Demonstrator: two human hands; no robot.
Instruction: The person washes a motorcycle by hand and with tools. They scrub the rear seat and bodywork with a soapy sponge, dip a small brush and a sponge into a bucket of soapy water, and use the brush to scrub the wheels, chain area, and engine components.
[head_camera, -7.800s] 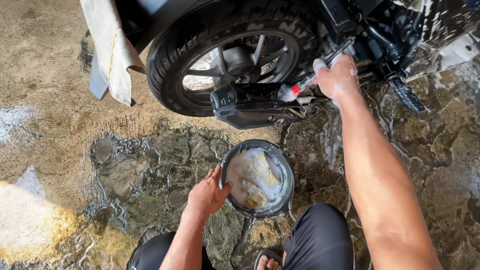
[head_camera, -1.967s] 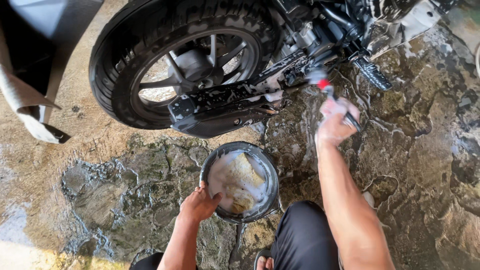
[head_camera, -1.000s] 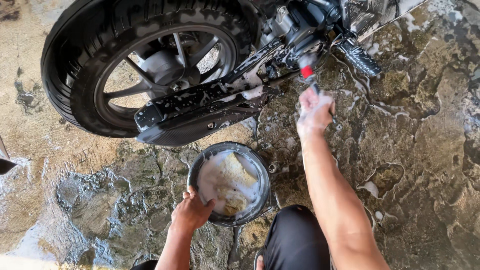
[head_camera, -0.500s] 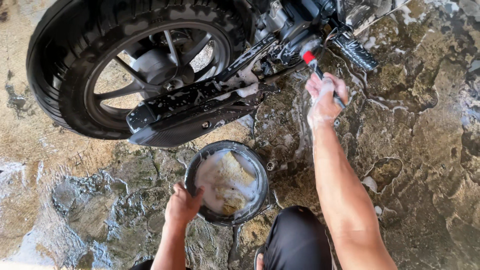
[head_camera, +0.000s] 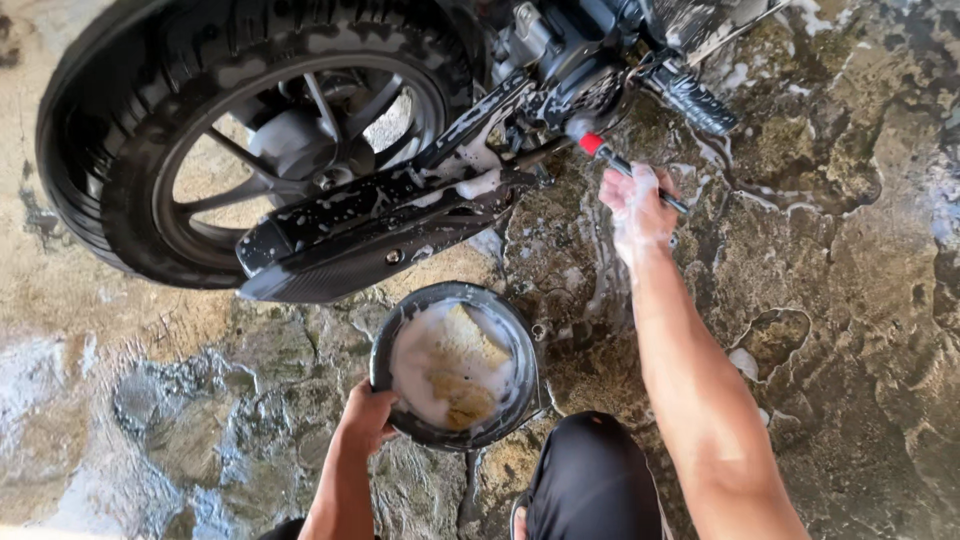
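Knees in black trousers (head_camera: 590, 470) show at the bottom edge, folded in a squat over the wet, rough stone floor (head_camera: 830, 330). Just ahead of them the left hand (head_camera: 365, 420) is clenched on the near left rim of a round dark metal basin (head_camera: 515, 345), fingers curled over its edge. The basin stands on the floor between the knees and the motorcycle, filled with white soapy water in which a yellowish sponge (head_camera: 465, 375) lies partly sunk. Further out and to the right, the right hand (head_camera: 638, 205), coated in white foam, is closed around a slim black-handled brush with a red collar (head_camera: 600, 150); the handle runs up and left from the fist, and its working end reaches under the motorcycle's lower frame, where I cannot make out the bristles. Beside the brush, a long black exhaust and chain cover flecked with suds (head_camera: 370, 225) slants across the black rear wheel with alloy spokes and treaded tyre (head_camera: 250, 130), which stands upright on the floor at the far left. At the far right, a ribbed black footpeg (head_camera: 690, 95) sticks out above foam-streaked puddles.
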